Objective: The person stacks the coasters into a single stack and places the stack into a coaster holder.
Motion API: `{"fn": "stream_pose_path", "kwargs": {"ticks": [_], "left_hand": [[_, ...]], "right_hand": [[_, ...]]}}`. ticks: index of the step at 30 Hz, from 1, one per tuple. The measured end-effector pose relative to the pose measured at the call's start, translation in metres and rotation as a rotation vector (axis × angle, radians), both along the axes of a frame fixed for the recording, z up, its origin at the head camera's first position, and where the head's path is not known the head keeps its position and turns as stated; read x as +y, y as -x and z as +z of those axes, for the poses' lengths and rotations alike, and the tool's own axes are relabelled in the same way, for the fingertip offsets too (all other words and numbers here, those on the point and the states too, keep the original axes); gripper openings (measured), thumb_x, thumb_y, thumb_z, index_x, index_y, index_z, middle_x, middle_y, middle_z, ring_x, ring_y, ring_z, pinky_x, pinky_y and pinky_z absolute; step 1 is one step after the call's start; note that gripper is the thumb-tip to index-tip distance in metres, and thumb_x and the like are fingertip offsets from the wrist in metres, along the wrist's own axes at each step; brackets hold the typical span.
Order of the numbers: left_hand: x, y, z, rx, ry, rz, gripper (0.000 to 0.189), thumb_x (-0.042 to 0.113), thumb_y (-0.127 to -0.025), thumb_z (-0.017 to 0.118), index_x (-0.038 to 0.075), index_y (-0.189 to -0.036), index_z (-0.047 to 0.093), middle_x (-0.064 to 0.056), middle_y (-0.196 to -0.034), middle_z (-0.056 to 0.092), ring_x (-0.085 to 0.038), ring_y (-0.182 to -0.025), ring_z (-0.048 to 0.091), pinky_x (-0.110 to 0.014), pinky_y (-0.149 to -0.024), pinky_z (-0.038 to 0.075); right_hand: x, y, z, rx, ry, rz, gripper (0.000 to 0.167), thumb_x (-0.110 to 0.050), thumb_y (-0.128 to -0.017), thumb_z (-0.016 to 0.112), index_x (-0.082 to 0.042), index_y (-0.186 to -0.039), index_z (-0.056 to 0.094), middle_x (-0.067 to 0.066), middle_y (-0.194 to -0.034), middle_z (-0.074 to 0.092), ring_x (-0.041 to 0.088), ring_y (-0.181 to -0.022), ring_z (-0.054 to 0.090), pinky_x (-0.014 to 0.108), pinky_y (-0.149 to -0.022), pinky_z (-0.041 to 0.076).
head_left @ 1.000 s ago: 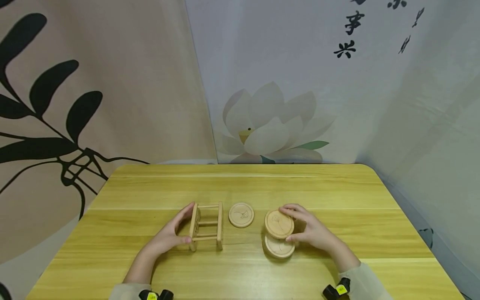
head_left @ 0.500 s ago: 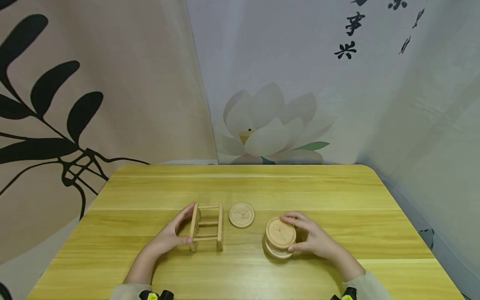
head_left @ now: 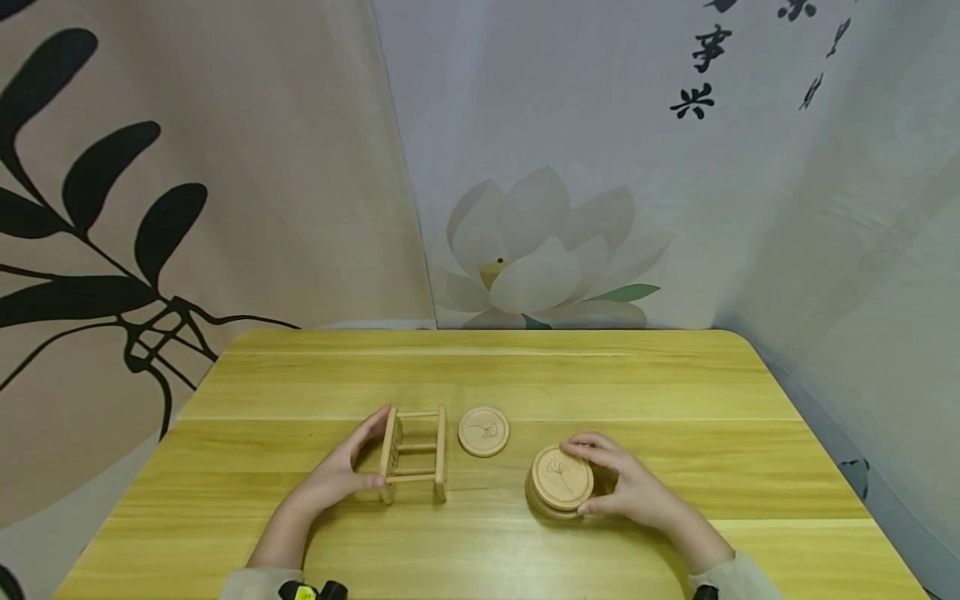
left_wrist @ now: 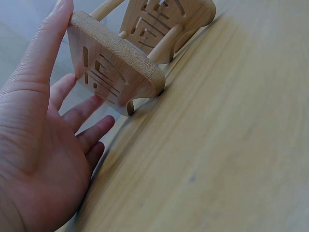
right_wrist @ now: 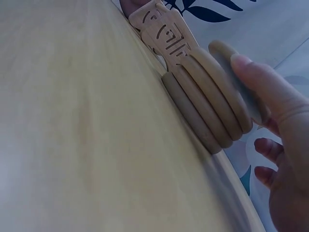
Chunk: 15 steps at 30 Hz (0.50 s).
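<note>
Pinching the top coaster (head_left: pixel 562 477) in the right hand (head_left: pixel 626 487), thumb to fingers, above or on the coaster stack (right_wrist: pixel 205 104); farther left, gripping the rack (head_left: pixel 440 454) with the left hand (head_left: pixel 341 471) (panels lengthwise near to far); slightly beyond, finding a lone coaster (head_left: pixel 483 432) between.

The worktop (head_left: pixel 480 550) was yellow with streaky grain; the tan top disc (head_left: pixel 564 487) bore a thin dark leaf motif (head_left: pixel 558 472). Black leaves (head_left: pixel 172 225) patterned the beige backdrop (head_left: pixel 300 167) toward ten o'clock, a pale lotus (head_left: pixel 536 271) toward twelve.
</note>
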State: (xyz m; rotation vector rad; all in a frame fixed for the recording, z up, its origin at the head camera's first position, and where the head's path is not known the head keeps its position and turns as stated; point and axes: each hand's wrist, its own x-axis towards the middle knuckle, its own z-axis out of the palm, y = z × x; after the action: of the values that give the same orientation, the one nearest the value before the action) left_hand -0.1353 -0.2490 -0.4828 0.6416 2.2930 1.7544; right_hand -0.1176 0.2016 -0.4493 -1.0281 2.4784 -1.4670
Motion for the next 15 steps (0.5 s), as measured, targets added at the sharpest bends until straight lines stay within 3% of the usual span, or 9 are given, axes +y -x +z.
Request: {"fn": "stream_pose_path", "kwargs": {"ticks": [3, 9, 15], "left_hand": [[0.0003, -0.0003, 0.0001, -0.001, -0.005, -0.005, 0.102, 0.016, -0.076, 0.081, 0.012, -0.154, 0.016, -0.017, -0.152, 0.028, -0.042, -0.137, 0.02, -0.074, -0.1, 0.003], [0.0005, -0.0003, 0.0005, -0.003, -0.008, -0.003, 0.102, 0.017, -0.076, 0.081, 0.011, -0.154, 0.016, -0.018, -0.152, 0.028, -0.042, -0.137, 0.019, -0.074, -0.1, 0.002], [-0.0001, 0.0001, -0.0005, 0.01, 0.004, -0.003, 0.102, 0.016, -0.077, 0.081, 0.011, -0.154, 0.015, -0.017, -0.152, 0.028, -0.043, -0.137, 0.02, -0.075, -0.099, 0.003]], "right_hand": [[-0.0009, -0.0031, 0.0045, -0.009, -0.001, -0.008, 0.076, -0.015, -0.066, 0.086, 0.001, -0.134, 0.053, 0.018, -0.134, 0.048, 0.021, -0.125, 0.041, 0.042, -0.104, 0.029], [-0.0001, -0.0052, 0.0018, 0.012, 0.019, -0.003, 0.077, -0.012, -0.065, 0.087, 0.001, -0.133, 0.054, 0.022, -0.132, 0.048, 0.021, -0.124, 0.042, 0.027, -0.104, 0.026], [0.0001, -0.0055, -0.0003, -0.007, 0.023, -0.003, 0.077, -0.011, -0.064, 0.087, 0.0, -0.133, 0.054, 0.021, -0.133, 0.048, 0.019, -0.124, 0.042, 0.025, -0.103, 0.025]]}}
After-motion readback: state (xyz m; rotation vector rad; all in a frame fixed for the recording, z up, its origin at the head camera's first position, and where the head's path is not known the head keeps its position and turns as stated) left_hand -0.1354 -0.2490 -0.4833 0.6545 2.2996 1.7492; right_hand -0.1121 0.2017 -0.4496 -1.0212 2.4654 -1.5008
